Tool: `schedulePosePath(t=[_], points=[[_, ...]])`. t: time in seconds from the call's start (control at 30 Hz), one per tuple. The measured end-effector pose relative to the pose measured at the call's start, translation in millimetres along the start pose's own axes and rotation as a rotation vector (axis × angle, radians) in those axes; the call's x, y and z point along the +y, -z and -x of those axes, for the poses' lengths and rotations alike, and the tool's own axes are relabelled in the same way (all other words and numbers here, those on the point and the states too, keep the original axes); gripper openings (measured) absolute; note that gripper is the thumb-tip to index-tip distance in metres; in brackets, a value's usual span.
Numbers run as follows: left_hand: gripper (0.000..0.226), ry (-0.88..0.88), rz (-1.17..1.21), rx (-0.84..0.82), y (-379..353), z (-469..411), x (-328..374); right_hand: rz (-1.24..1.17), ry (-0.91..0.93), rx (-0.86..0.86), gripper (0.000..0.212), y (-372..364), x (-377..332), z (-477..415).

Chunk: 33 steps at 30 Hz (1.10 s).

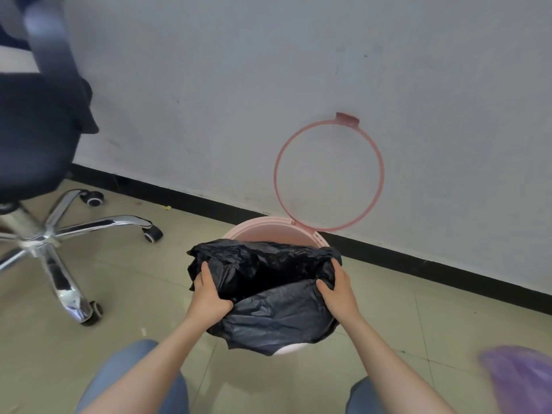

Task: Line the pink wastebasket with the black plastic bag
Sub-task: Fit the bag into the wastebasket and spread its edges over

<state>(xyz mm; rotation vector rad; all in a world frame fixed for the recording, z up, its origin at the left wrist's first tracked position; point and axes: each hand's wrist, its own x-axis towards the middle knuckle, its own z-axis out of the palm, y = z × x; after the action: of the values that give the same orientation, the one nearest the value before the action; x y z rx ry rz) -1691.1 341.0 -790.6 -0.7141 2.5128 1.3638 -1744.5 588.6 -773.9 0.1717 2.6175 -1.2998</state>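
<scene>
The black plastic bag (268, 297) sits right over the pink wastebasket (270, 231), its mouth gaping open in the middle, and both hands are on it. The near edge of the bag is draped down the front of the wastebasket; the far pink rim is bare, with the hinged pink ring (328, 171) flipped up behind it against the wall (239, 85).

Left hand (207, 297) at the left side of the wastebasket: thumb laid across the plastic toward the opening, fingers curled under the bunched edge, the grip pinching the bag's rim. Right hand (339, 289) mirrors it on the right, thumb inward, fingers wrapped round the outside fold, also closed on the film. Both forearms reach straight forward from the knees, wrists level, palms angled in toward each other.

To do this well, I'd say stretch the edge outward and down evenly on both sides, then work the slack toward that bare far rim, keeping the film loose enough not to tear. The ring should only drop once the edge is folded over all round.

Office chair (38, 138) stands well left of the wastebasket.
</scene>
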Motion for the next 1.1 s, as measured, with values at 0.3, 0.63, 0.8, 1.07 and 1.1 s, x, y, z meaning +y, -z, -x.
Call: schedulePosePath(t=[0.3, 0.63, 0.8, 1.07, 1.1], points=[[0.102, 0.064, -0.039, -0.047, -6, 6, 13, -0.278, -0.087, -0.083, 0.079, 9, 4, -3], [0.040, -0.392, -0.797, 0.526, 11, 46, 8, -0.194, -0.052, -0.200, 0.081, 7, 5, 2], [0.049, -0.271, -0.749, 0.357, 23, 18, 18, -0.186, -0.042, -0.243, 0.081, 6, 7, 10], [0.023, 0.017, 0.140, -0.060, 56, -15, 23, -0.103, -0.039, -0.339, 0.079, 11, 13, 23], [0.023, 0.065, 0.187, -0.118, 61, -16, 25, -0.094, -0.037, -0.347, 0.079, 12, 14, 24]])
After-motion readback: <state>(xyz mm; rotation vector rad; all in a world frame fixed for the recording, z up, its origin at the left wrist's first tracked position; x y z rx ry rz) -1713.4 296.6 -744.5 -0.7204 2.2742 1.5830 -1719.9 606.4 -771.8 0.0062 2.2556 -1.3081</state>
